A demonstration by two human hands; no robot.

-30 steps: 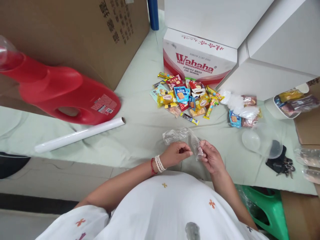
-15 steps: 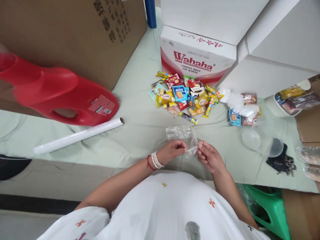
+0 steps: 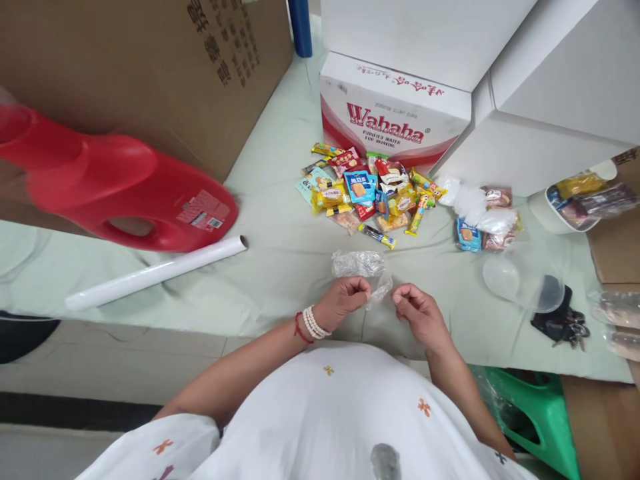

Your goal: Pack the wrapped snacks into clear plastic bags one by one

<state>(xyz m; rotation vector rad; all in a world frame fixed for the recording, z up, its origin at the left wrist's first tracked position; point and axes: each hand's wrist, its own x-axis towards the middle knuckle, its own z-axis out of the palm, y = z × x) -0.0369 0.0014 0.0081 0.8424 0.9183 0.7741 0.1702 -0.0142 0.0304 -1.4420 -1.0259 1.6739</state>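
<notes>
My left hand (image 3: 345, 298) pinches the edge of a thin, clear plastic bag (image 3: 381, 288) between thumb and forefinger. The bag stands crumpled up to the right of those fingertips. Just to its right is my right hand (image 3: 419, 312), fingers closed in a pinch, with a small gap to the plastic. Anything in that pinch is too small to make out. Behind my left hand a flattened bundle of clear plastic (image 3: 358, 263) lies on the green tablecloth (image 3: 280, 280). Farther back sits a pile of wrapped snacks (image 3: 367, 190) in many colours.
A Wahaha carton (image 3: 395, 110) stands behind the snacks. At left are a red jug (image 3: 100, 180) and a white roll (image 3: 157, 272). To the right lie wadded white plastic (image 3: 475, 207), a clear tub (image 3: 525, 277), keys (image 3: 575, 330) and a white container of snacks (image 3: 547, 210).
My right fingers have come away from the clear bag and sit slightly lower. The bag, stretched between both hands before, now stays with my left hand, which has barely moved.
</notes>
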